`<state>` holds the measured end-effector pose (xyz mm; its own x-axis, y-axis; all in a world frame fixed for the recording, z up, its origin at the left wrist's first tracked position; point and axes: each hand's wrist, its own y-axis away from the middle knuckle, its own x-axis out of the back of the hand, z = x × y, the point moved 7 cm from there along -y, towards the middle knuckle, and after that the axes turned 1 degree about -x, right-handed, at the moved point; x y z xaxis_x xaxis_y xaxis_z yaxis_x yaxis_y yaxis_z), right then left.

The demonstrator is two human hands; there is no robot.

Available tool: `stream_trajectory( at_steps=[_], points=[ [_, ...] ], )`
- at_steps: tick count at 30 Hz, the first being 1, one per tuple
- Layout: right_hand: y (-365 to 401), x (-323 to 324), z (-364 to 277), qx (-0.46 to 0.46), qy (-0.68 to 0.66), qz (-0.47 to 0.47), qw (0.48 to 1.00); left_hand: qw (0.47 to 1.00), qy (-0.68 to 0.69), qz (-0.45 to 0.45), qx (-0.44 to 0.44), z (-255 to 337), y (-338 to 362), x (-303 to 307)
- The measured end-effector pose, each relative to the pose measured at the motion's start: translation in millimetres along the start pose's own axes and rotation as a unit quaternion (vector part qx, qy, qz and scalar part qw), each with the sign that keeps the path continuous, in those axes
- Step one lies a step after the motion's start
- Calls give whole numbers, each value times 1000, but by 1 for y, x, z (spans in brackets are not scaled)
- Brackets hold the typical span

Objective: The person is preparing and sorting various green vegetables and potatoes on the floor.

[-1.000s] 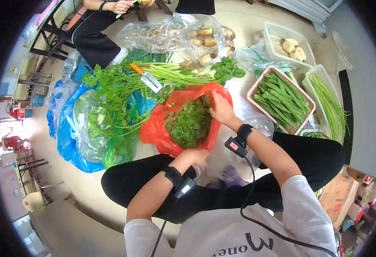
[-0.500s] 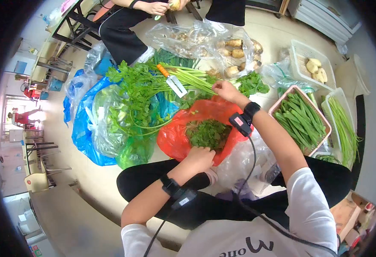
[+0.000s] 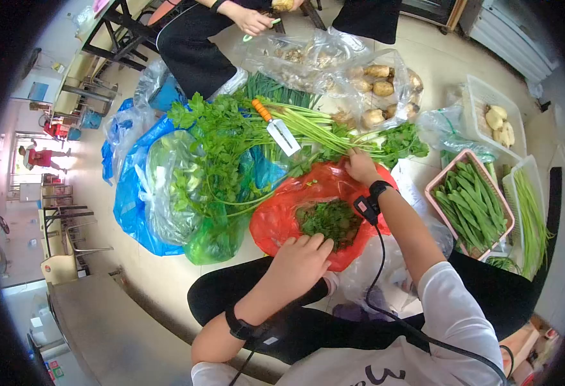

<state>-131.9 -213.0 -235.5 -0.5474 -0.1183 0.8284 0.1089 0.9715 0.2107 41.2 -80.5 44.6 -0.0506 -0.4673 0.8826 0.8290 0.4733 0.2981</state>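
Observation:
A red plastic bag (image 3: 276, 215) stands open before me with dark leafy greens (image 3: 327, 222) inside. My left hand (image 3: 298, 260) is at its near rim, fingers curled over the edge. At the far right rim, my right hand (image 3: 361, 167) has its fingers closed on the plastic. Just beyond the bag lies a bundle of celery (image 3: 314, 125), with leaves spreading left and right. On the celery rests an orange-handled tool with a flat slotted blade (image 3: 283, 137), possibly a peeler.
Left are a blue bag (image 3: 131, 212) and a green bag (image 3: 215, 241). Lotus roots (image 3: 382, 83) lie in clear plastic beyond. A pink basket of green pods (image 3: 472, 202) and white baskets (image 3: 520, 122) stand right. A co-worker's hand (image 3: 253, 22) holds a light-green tool.
The view has shifted, moving the scene right and down. My left hand has drawn back from the greens to the bag's near rim. My right hand stays at the far rim.

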Motion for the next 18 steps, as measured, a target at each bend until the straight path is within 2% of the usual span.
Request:
stream_trajectory(
  at_steps=[2, 3, 6, 8, 9, 10, 13, 16, 18],
  points=[
    [-7, 3, -22, 40, -66, 40, 996, 998, -27, -47, 38, -5, 2, -7],
    [-10, 0, -32, 61, -50, 48, 996, 995, -39, -71, 56, -7, 3, -11],
    [-15, -6, -59, 112, -20, 88, 990, 994, -60, -69, 64, -10, 3, -15],
    [-13, -33, -49, 49, 32, -58, 997, 996, -46, -54, 55, -10, 0, -14],
    [-8, -45, -43, 16, 58, -130, 990, 997, -39, -47, 48, -8, -1, -13],
    [-1, -61, -37, -3, 88, -247, 965, 997, -37, -48, 50, -7, -2, -12],
    [32, -66, -39, 56, 179, -174, 967, 996, -35, -55, 52, -7, 0, -12],
    [55, -70, -26, 80, 129, -132, 980, 996, -38, -67, 53, -9, 0, -16],
    [67, -67, -14, 67, 91, -150, 982, 995, -42, -69, 55, -9, 1, -17]
  ],
)
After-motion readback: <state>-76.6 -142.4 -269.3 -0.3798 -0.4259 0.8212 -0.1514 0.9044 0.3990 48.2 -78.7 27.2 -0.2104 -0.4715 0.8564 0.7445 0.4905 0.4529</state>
